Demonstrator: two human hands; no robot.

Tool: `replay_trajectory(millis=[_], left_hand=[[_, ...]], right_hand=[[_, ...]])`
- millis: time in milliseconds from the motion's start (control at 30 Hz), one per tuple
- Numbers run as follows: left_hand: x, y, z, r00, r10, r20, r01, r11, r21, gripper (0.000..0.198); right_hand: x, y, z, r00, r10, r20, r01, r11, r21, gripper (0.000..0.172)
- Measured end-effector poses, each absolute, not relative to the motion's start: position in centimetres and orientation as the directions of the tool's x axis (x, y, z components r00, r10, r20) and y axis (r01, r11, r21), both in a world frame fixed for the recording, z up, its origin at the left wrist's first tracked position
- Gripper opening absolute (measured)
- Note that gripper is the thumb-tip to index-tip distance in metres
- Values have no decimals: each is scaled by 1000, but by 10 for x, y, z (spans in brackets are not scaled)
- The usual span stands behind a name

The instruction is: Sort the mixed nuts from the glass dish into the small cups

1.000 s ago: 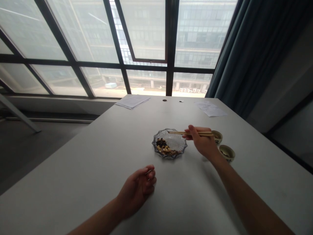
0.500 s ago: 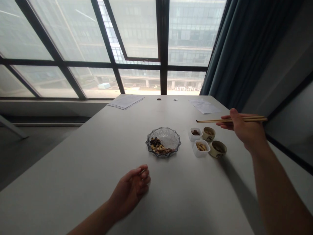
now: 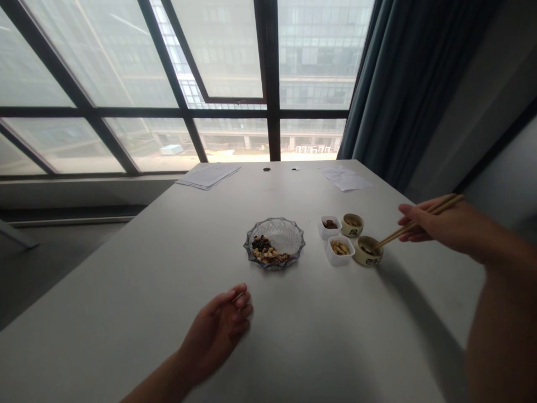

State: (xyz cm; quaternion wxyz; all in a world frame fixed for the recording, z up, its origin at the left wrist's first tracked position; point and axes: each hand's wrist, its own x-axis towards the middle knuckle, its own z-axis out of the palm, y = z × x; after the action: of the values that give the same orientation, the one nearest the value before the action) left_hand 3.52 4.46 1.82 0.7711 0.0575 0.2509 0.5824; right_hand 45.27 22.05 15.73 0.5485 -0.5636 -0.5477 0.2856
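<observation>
My right hand holds a pair of wooden chopsticks, their tips down inside the front ceramic cup. Beside that cup stand a plastic tub with pale brown pieces, another tub with dark pieces and a second ceramic cup. A scalloped glass dish holds dark, pale and brown pieces along its left and front. Nearer to me, my left hand rests with curled fingers pressed together; whatever they may hold is too small to make out.
The white table reaches toward the windows. Paper stacks lie at its far left and far right. Two small round dark spots sit near the far edge. A blue curtain hangs at the right.
My right hand has moved right and toward me, and the chopsticks have swung from level above the containers to slanting down into the front cup. The view has shifted slightly.
</observation>
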Motion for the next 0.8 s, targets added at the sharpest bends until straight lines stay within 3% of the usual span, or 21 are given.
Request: replay_trajectory(millis=[100,333,533,800], left_hand=[[35,45,17,200,927,-318,-869,317,380,6],[33,45,14,205,930,-305,-869,316,381,7],[34,45,14,215,926,-310,-867,327,376,8],[33,45,12,222,925,-308,-869,331,368,8]], right_hand=[[445,217,163,121,989,87,413,29,-910,30],[425,210,171,166,939,300,435,203,-877,35],[375,206,169,163,851,500,262,451,-853,46],[300,204,116,-288,890,355,111,399,-910,47]])
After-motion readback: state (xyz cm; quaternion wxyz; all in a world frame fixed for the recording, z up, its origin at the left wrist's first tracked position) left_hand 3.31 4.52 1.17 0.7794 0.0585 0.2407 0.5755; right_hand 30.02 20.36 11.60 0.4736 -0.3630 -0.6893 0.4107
